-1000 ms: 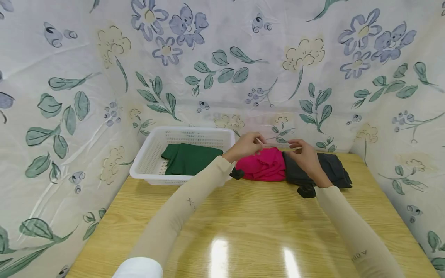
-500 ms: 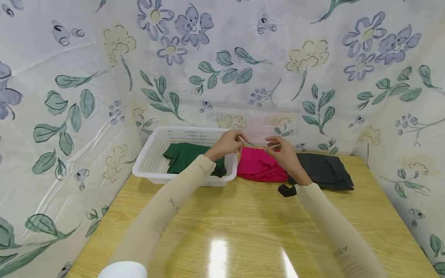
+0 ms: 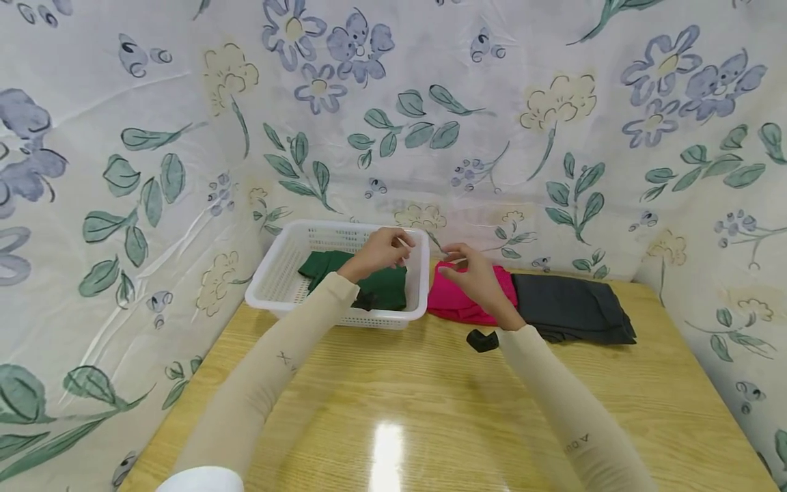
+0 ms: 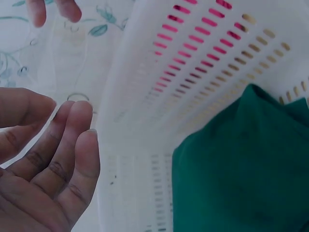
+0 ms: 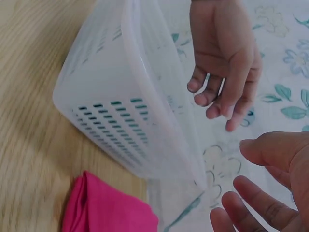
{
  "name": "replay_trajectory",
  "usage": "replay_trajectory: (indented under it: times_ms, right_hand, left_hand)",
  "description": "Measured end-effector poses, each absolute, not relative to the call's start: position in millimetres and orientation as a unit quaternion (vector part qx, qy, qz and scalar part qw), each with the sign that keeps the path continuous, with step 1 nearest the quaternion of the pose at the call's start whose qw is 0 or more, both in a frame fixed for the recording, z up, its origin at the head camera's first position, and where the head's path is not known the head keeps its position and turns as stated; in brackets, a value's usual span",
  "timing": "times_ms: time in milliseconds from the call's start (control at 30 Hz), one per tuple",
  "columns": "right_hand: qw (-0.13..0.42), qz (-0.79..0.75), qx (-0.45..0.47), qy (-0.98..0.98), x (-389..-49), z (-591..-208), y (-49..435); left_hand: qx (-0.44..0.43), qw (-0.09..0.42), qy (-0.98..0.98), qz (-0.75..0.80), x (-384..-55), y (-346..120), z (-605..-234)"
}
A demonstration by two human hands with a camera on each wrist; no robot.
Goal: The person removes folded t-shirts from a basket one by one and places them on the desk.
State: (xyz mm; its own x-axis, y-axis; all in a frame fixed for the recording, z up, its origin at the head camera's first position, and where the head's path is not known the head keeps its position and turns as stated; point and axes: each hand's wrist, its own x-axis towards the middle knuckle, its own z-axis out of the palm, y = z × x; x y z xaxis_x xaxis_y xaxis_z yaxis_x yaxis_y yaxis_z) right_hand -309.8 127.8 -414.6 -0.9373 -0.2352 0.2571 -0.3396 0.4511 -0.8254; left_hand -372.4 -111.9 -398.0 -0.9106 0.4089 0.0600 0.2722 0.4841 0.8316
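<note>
My left hand (image 3: 382, 250) hovers above the right part of a white perforated plastic basket (image 3: 261, 294), its fingers loosely bent. In the left wrist view, the left hand (image 4: 53, 169) has nothing visible between thumb and fingertips. A folded green cloth (image 3: 387, 287) lies inside the basket below it. My right hand (image 3: 476, 277) is raised over a folded pink cloth (image 3: 449, 301), just right of the basket. Thumb and fingers of the right hand (image 5: 270, 183) are spread apart and hold nothing in the right wrist view.
A folded dark grey cloth (image 3: 572, 307) lies right of the pink one on the wooden table (image 3: 393, 383). A flower-printed white sheet (image 3: 393, 102) stands behind and at both sides. A black wrist mount (image 3: 482, 340) sits by the right wrist.
Both hands have moved left: the left from near the pink cloth to above the basket, the right from the dark grey cloth to above the pink one. The cloths and basket stay put.
</note>
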Motion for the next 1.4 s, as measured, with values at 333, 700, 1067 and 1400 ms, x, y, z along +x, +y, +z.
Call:
replay_trajectory:
  times_ms: [333,700,1067,1400]
  right_hand:
    - [0.040,0.499,0.202,-0.842,-310.3,-415.9,93.6]
    - [0.004,0.489,0.221,-0.844,-311.2,-417.3,57.1]
    - [-0.039,0.453,0.209,-0.866,-313.2,-423.1,30.8]
    - [-0.085,0.422,0.200,-0.880,-317.1,-429.7,9.3]
  left_hand:
    - [0.176,0.055,0.877,0.443,-377.5,-151.8,-395.9]
    - [0.125,0.062,0.897,0.419,-383.7,-201.0,-402.4]
    - [0.086,0.053,0.912,0.398,-385.1,-232.9,-407.1]
    - [0.052,0.074,0.932,0.351,-384.9,-254.2,-414.7]
